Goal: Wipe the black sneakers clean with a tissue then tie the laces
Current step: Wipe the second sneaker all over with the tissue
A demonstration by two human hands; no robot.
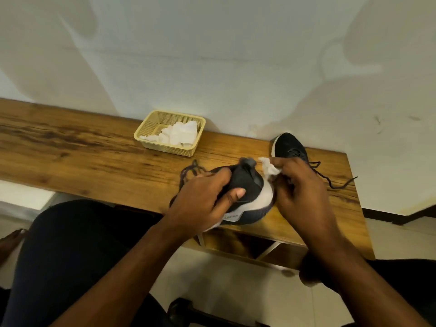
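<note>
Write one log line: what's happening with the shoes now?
stage: wiping | left hand: grips black sneaker | right hand: holds white tissue against it | laces: untied

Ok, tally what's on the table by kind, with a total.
Sneakers: 2, one held, one standing
Baskets: 1
Tissues: 1 in the right hand, plus a pile in the basket, counted as 1
Total: 5
</note>
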